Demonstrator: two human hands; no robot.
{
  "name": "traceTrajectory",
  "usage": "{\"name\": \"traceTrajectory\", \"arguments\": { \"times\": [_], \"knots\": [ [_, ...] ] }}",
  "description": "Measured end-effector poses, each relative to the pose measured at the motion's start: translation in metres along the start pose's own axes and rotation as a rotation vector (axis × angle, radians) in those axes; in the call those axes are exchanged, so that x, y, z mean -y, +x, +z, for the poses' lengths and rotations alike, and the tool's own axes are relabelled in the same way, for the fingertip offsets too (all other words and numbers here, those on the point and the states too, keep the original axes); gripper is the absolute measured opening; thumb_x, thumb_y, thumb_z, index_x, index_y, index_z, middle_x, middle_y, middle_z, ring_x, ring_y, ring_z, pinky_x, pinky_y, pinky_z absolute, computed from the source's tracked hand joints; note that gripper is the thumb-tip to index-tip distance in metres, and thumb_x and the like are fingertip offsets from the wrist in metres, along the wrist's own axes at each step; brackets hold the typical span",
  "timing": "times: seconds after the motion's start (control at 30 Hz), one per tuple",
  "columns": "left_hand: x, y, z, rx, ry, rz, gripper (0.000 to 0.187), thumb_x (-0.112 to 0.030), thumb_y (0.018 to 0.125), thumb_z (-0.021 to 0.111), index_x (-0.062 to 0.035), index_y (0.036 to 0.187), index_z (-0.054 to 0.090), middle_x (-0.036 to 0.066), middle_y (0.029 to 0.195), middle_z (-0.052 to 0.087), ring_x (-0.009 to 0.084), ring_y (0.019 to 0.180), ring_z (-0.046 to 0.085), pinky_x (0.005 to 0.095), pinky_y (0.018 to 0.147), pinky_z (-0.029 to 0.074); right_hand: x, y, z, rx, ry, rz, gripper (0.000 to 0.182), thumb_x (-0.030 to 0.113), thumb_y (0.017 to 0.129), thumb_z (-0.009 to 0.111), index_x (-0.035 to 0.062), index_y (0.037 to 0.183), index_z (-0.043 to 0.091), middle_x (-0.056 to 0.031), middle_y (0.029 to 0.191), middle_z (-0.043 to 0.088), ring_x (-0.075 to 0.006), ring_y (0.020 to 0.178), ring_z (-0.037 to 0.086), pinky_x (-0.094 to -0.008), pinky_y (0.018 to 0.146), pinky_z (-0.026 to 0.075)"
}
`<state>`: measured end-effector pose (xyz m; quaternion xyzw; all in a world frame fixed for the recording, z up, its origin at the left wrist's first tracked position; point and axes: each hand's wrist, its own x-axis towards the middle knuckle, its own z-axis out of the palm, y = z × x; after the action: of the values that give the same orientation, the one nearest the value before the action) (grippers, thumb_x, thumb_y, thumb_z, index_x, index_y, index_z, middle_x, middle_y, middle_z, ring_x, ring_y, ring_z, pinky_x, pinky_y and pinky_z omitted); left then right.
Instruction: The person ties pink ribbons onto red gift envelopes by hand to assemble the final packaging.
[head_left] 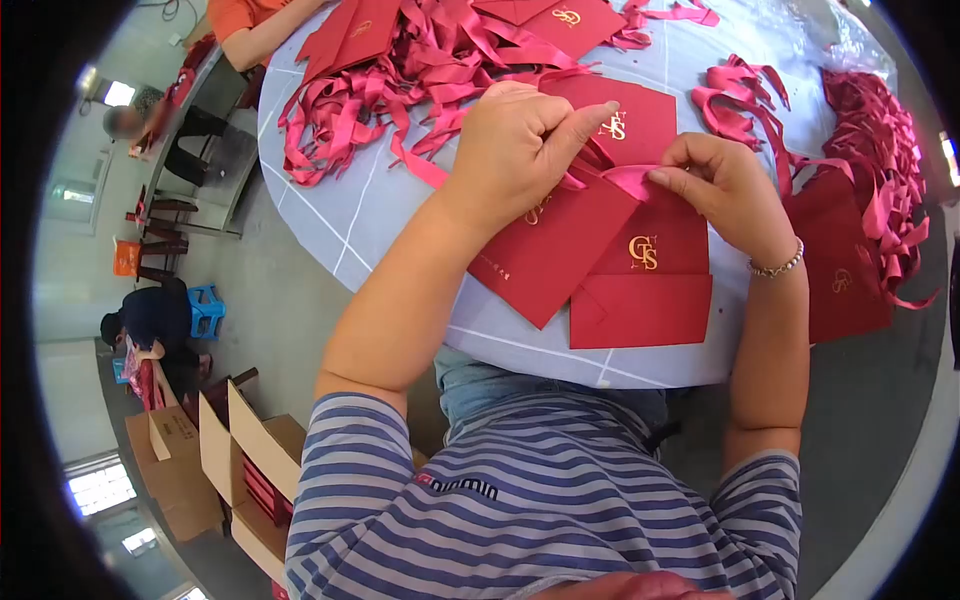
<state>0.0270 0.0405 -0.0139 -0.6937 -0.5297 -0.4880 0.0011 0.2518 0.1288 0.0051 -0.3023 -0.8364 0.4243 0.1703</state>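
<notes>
A flat dark-red paper bag with gold print lies tilted on the table below my hands. My left hand is closed at its upper edge, fingers curled and thumb pointing right, on a pink ribbon. That ribbon runs across the bag to my right hand, which pinches it between thumb and fingertips. The part of the ribbon inside my left fist is hidden. Under and beside this bag lie more red bags with gold monograms, one showing a folded bottom.
Loose pink ribbons heap at the table's far side, with more ribbons at right. A ribboned pile sits at the right edge. Open cardboard boxes stand on the floor at left. Other people sit nearby.
</notes>
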Motion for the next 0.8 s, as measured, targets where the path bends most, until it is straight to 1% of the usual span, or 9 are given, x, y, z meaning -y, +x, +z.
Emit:
{"name": "traceTrajectory", "arguments": {
  "times": [0.07, 0.13, 0.17, 0.27, 0.4, 0.47, 0.5, 0.63, 0.8],
  "knots": [
    [0.002, 0.002, 0.002, 0.023, -0.001, 0.011, 0.040, -0.019, 0.090, 0.071, -0.0031, 0.059, 0.053, 0.009, 0.053, 0.041, 0.0223, 0.050, 0.040, 0.0351, 0.057, 0.036, -0.001, 0.000, -0.003, -0.037, -0.018, -0.017, 0.014, 0.010, 0.091, 0.069, -0.0023, 0.086, 0.064, 0.0012, 0.066, 0.053, -0.0039, 0.061, 0.043, -0.0230, 0.053, 0.036],
    [0.006, 0.000, 0.005, 0.088, 0.069, 0.047, 0.046, -0.031, 0.091, 0.069, -0.0068, 0.055, 0.056, 0.007, 0.050, 0.048, 0.0251, 0.051, 0.051, 0.0364, 0.068, 0.042, 0.000, -0.002, -0.006, -0.029, 0.010, 0.021, 0.013, 0.009, 0.091, 0.068, -0.0023, 0.087, 0.063, 0.0011, 0.066, 0.054, -0.0039, 0.061, 0.043, -0.0232, 0.053, 0.036],
    [0.010, -0.001, 0.008, 0.087, 0.097, 0.090, 0.047, -0.032, 0.091, 0.069, -0.0070, 0.054, 0.056, 0.006, 0.049, 0.049, 0.0249, 0.050, 0.050, 0.0361, 0.069, 0.042, -0.001, -0.003, -0.007, -0.020, 0.035, 0.057, 0.012, 0.008, 0.091, 0.067, -0.0024, 0.088, 0.063, 0.0009, 0.066, 0.055, -0.0039, 0.060, 0.044, -0.0234, 0.053, 0.037],
    [0.011, -0.001, 0.011, 0.117, 0.126, 0.100, 0.047, -0.032, 0.090, 0.069, -0.0078, 0.052, 0.056, 0.006, 0.049, 0.051, 0.0249, 0.049, 0.050, 0.0354, 0.069, 0.042, -0.015, -0.001, -0.011, -0.010, -0.033, -0.025, 0.009, 0.006, 0.092, 0.065, -0.0024, 0.089, 0.063, 0.0003, 0.066, 0.055, -0.0046, 0.059, 0.047, -0.0236, 0.053, 0.039],
    [0.010, -0.003, 0.016, 0.102, 0.122, 0.113, 0.047, -0.033, 0.089, 0.070, -0.0084, 0.051, 0.058, 0.005, 0.050, 0.053, 0.0247, 0.049, 0.051, 0.0352, 0.068, 0.042, -0.019, -0.002, -0.017, 0.042, -0.019, -0.022, 0.007, 0.003, 0.091, 0.063, -0.0032, 0.088, 0.062, -0.0017, 0.065, 0.058, -0.0067, 0.056, 0.051, -0.0250, 0.052, 0.042],
    [0.008, -0.004, 0.015, 0.122, 0.174, 0.141, 0.042, -0.027, 0.088, 0.074, -0.0060, 0.056, 0.055, 0.006, 0.053, 0.049, 0.0244, 0.051, 0.049, 0.0349, 0.072, 0.044, -0.004, -0.007, -0.021, 0.122, -0.034, 0.099, 0.009, 0.002, 0.090, 0.062, -0.0039, 0.085, 0.060, -0.0037, 0.065, 0.060, -0.0088, 0.053, 0.053, -0.0263, 0.050, 0.044],
    [0.007, -0.005, 0.014, 0.118, 0.178, 0.145, 0.042, -0.027, 0.088, 0.074, -0.0060, 0.056, 0.055, 0.006, 0.053, 0.049, 0.0244, 0.051, 0.049, 0.0349, 0.072, 0.044, -0.003, -0.008, -0.022, 0.120, -0.036, 0.092, 0.009, 0.002, 0.090, 0.062, -0.0039, 0.085, 0.060, -0.0037, 0.065, 0.060, -0.0088, 0.053, 0.053, -0.0263, 0.050, 0.044],
    [0.005, -0.003, 0.016, 0.102, 0.204, 0.154, 0.045, -0.031, 0.083, 0.077, -0.0083, 0.053, 0.053, 0.006, 0.052, 0.051, 0.0241, 0.050, 0.049, 0.0342, 0.070, 0.043, -0.008, -0.009, -0.028, 0.141, -0.042, 0.084, 0.010, 0.002, 0.090, 0.062, -0.0034, 0.082, 0.059, -0.0057, 0.066, 0.062, -0.0101, 0.051, 0.054, -0.0274, 0.049, 0.046],
    [0.003, -0.004, 0.017, 0.119, 0.227, 0.159, 0.051, -0.036, 0.079, 0.080, -0.0084, 0.050, 0.049, 0.006, 0.050, 0.049, 0.0244, 0.050, 0.047, 0.0343, 0.066, 0.041, -0.008, -0.011, -0.029, 0.163, -0.070, 0.140, 0.010, 0.004, 0.090, 0.062, -0.0031, 0.082, 0.060, -0.0058, 0.064, 0.062, -0.0108, 0.052, 0.057, -0.0270, 0.050, 0.047]
  ]
}}
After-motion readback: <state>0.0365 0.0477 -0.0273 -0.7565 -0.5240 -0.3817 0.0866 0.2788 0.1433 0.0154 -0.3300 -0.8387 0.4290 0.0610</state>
